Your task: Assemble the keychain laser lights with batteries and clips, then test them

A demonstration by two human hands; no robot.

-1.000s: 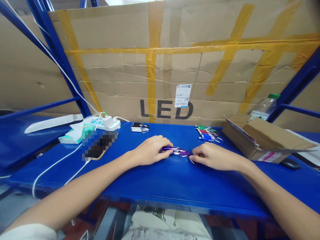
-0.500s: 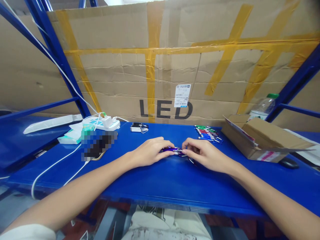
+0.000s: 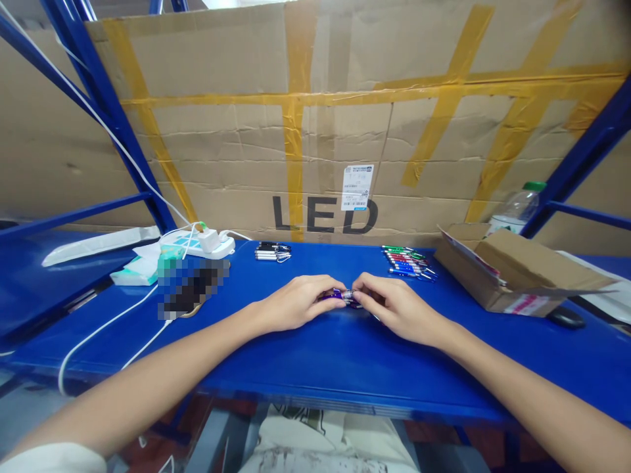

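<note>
Purple pens point(image 3: 333, 296) lie crosswise between my two hands at the middle of the blue table point(image 3: 315, 361). My left hand point(image 3: 296, 302) has its thumb and fingers closed round their left part. At the right end, my right hand point(image 3: 394, 303) pinches the pens with thumb and forefinger. Their silvery middle shows in the gap between the hands, while the ends are hidden by fingers; how many there are I cannot tell. Farther back lie a row of green, red and blue pens point(image 3: 407, 261) and a small group of black and white pens point(image 3: 272, 252).
An open cardboard box point(image 3: 513, 269) stands at the right, by a black mouse point(image 3: 566, 318) and a plastic bottle point(image 3: 517, 207). Leftward are a phone point(image 3: 194, 289), a white power strip point(image 3: 219, 246), cables and a tissue pack point(image 3: 133, 268). A large carton point(image 3: 221, 151) walls the back.
My right fingers have shifted slightly left along the purple pens, closer to my left hand. The dark clip that stuck out below the right hand shows less. The view has moved a little.
</note>
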